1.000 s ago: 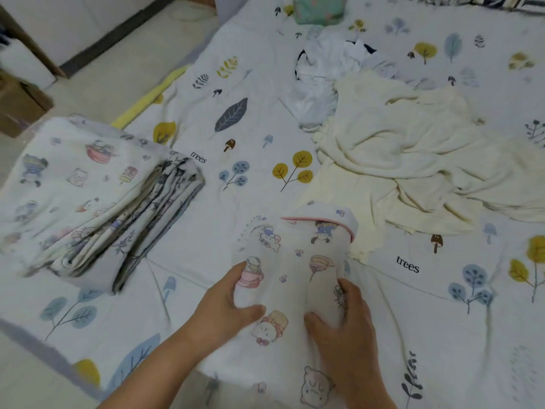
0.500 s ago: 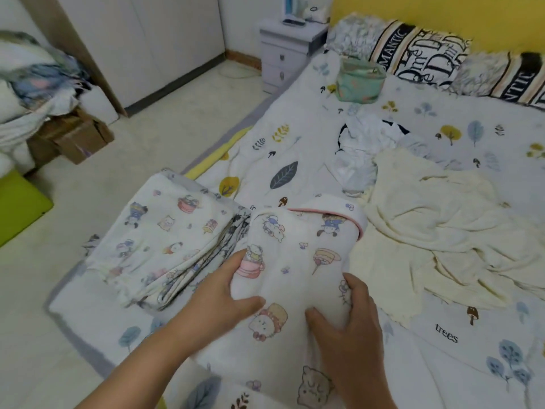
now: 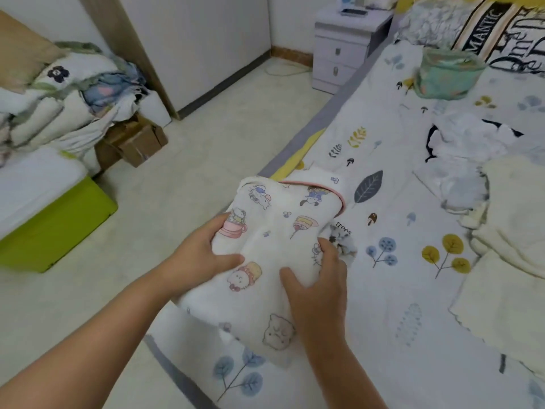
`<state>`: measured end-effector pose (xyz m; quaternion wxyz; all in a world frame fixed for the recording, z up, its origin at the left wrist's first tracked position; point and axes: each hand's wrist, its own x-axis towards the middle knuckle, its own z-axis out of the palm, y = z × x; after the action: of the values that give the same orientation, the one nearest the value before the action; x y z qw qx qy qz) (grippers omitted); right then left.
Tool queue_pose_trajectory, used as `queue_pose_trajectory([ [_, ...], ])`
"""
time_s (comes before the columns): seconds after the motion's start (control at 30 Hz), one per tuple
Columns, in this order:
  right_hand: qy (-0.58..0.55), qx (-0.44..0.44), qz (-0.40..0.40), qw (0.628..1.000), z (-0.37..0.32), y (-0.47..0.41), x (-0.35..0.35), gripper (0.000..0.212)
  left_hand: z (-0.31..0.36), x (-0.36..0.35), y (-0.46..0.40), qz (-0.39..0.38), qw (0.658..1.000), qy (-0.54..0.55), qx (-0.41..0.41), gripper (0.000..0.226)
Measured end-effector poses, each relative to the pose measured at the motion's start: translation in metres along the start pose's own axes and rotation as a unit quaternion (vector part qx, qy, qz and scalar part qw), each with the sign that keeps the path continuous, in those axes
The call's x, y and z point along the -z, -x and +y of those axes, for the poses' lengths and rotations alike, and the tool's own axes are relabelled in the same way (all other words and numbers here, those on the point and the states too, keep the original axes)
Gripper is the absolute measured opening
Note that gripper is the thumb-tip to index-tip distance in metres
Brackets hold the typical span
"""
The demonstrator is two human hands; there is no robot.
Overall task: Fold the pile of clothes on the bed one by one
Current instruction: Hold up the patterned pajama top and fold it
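A folded white garment [image 3: 274,231] with cartoon prints and a pink-trimmed edge is at the left edge of the bed [image 3: 413,290]. My left hand [image 3: 200,255] grips its left side, thumb on top and fingers beneath. On its right side, my right hand [image 3: 318,287] holds it with the thumb on top and the fingers curled over the edge. To the right lies a crumpled cream garment [image 3: 513,219], and a white garment with black trim [image 3: 466,143] lies behind it. The folded stack seen earlier is hidden from view.
A teal fabric basket [image 3: 445,75] and printed pillows [image 3: 483,33] sit at the bed's head. A nightstand [image 3: 339,54] stands beside the bed. On the floor to the left are a green box [image 3: 56,228], a cardboard box [image 3: 135,143] and heaped bedding [image 3: 59,104].
Both hands have carried the folded cartoon garment leftward to the bed's edge, over where the folded stack lay. The view has swung left toward the floor.
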<state>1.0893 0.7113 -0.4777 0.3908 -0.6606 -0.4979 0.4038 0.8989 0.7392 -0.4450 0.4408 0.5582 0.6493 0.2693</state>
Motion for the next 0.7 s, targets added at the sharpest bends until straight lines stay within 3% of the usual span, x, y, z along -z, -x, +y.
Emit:
queue_pose_trajectory([
  [0.13,0.031,-0.029,-0.002,0.999,0.012,-0.014,-0.053,0.071,-0.043,0.019,-0.034,0.018,0.997,-0.072,0.01,0.064],
  [0.23,0.115,-0.112,-0.053,0.986,0.03,-0.01,-0.082,0.09,-0.08,0.008,-0.047,0.017,0.989,-0.127,0.07,0.055],
  [0.33,0.172,-0.151,-0.095,0.969,0.044,-0.003,-0.095,0.111,-0.102,-0.006,-0.055,0.061,0.986,-0.072,0.14,0.027],
  [0.4,0.16,-0.152,-0.083,0.972,0.047,-0.003,-0.096,0.112,-0.103,-0.009,-0.06,0.121,0.985,-0.026,0.123,0.014],
  [0.47,0.125,-0.125,-0.039,0.983,0.05,0.0,-0.095,0.107,-0.102,-0.01,-0.063,0.199,0.977,-0.001,0.08,0.019],
  [0.53,0.129,-0.094,-0.044,0.986,0.053,0.005,-0.095,0.103,-0.105,-0.011,-0.063,0.233,0.968,-0.063,0.071,0.022],
  [0.63,0.191,-0.124,-0.114,0.967,0.064,0.012,-0.091,0.102,-0.116,-0.017,-0.059,0.187,0.941,-0.261,0.108,0.017],
  [0.7,0.269,-0.121,-0.112,0.949,0.059,0.009,-0.089,0.105,-0.118,-0.017,-0.057,0.199,0.922,-0.33,0.048,0.039],
])
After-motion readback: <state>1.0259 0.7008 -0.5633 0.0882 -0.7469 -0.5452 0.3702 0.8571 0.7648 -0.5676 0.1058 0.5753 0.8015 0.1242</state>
